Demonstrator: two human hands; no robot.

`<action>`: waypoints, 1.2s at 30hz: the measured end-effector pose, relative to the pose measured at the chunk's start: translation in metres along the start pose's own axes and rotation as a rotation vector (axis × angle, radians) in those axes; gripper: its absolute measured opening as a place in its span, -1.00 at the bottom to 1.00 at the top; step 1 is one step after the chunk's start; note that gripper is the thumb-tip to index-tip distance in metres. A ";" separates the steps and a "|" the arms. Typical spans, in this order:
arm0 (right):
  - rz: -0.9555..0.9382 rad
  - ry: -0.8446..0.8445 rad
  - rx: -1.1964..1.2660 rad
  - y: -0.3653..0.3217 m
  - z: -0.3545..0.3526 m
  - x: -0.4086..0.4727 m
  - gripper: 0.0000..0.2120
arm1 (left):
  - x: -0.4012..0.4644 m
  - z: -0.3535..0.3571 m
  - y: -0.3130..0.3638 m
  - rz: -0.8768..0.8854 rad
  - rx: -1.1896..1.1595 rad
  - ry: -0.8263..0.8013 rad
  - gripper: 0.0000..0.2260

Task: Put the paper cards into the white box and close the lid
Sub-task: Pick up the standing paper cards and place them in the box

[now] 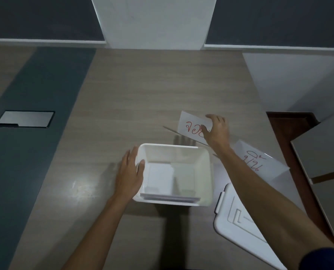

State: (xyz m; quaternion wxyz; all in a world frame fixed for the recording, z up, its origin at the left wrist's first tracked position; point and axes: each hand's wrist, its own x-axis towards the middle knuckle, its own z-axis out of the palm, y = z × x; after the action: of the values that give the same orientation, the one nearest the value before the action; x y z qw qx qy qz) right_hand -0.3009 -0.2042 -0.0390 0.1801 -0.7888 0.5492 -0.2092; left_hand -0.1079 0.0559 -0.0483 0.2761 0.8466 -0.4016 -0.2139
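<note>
The white box (205,172) stands open in the middle of the wooden table, with white paper cards (160,178) lying flat inside it. My left hand (130,174) rests against the box's left wall, thumb over the rim. My right hand (216,131) is beyond the box's far right corner, holding a white card with red writing (191,126) lifted off the table. Another card with red writing (257,160) lies on the table to the right, partly under my right forearm. The white lid (238,217) lies flat to the right of the box.
A metal cover plate (25,118) is set into the dark strip on the table's left. A white pillar (154,22) stands at the far edge. The table's right edge drops to a brown floor, with grey panels (323,152) beside it.
</note>
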 end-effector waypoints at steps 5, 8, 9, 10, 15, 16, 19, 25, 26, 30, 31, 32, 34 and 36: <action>0.100 -0.221 -0.228 0.007 0.013 0.033 -0.68 | 0.004 0.011 -0.007 -0.145 -0.503 -0.083 -0.63; 0.107 -0.162 -0.120 0.000 0.010 0.027 -0.80 | 0.003 0.009 -0.002 -0.155 -0.507 -0.101 -0.63; 0.101 -0.105 -0.057 -0.004 0.005 0.022 -0.81 | 0.003 0.008 0.000 -0.162 -0.511 -0.107 -0.63; 0.089 -0.033 0.017 -0.011 -0.001 0.015 -0.81 | 0.003 0.008 0.001 -0.166 -0.519 -0.108 -0.63; -0.215 0.237 0.315 -0.059 -0.058 -0.041 -0.81 | 0.004 0.008 0.005 -0.139 -0.569 -0.073 -0.61; -0.286 0.254 0.312 -0.066 -0.068 -0.056 -0.82 | 0.004 0.008 0.006 -0.147 -0.567 -0.069 -0.62; -0.408 0.160 0.203 -0.069 -0.077 -0.104 -0.82 | 0.005 0.007 0.007 -0.181 -0.553 -0.071 -0.64; -0.316 -0.460 -0.005 -0.052 -0.044 -0.148 -0.80 | 0.005 0.012 0.002 -0.148 -0.607 -0.051 -0.62; -0.255 -0.629 -0.019 -0.049 -0.039 -0.154 -0.66 | 0.005 0.012 0.003 -0.147 -0.606 -0.050 -0.62; -0.125 -0.859 0.011 -0.041 -0.028 -0.169 -0.24 | 0.007 0.015 0.003 -0.129 -0.594 -0.059 -0.62; -0.111 -0.850 0.032 -0.039 -0.027 -0.169 -0.22 | 0.007 0.016 0.002 -0.130 -0.589 -0.055 -0.62; -0.101 -0.849 0.051 -0.038 -0.027 -0.169 -0.22 | 0.008 0.017 0.002 -0.132 -0.578 -0.050 -0.62; -0.078 -0.859 0.079 -0.034 -0.028 -0.168 -0.25 | 0.010 0.020 0.003 -0.132 -0.552 -0.046 -0.62; -0.063 -0.876 0.101 -0.035 -0.028 -0.168 -0.26 | 0.011 0.022 0.002 -0.140 -0.536 -0.035 -0.62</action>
State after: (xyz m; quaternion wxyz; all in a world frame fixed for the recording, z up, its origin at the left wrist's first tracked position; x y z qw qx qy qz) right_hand -0.3405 -0.0356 -0.0196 0.4279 -0.8096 0.3855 0.1130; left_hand -0.1154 0.0396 -0.0655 0.4679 0.7651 -0.2757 -0.3459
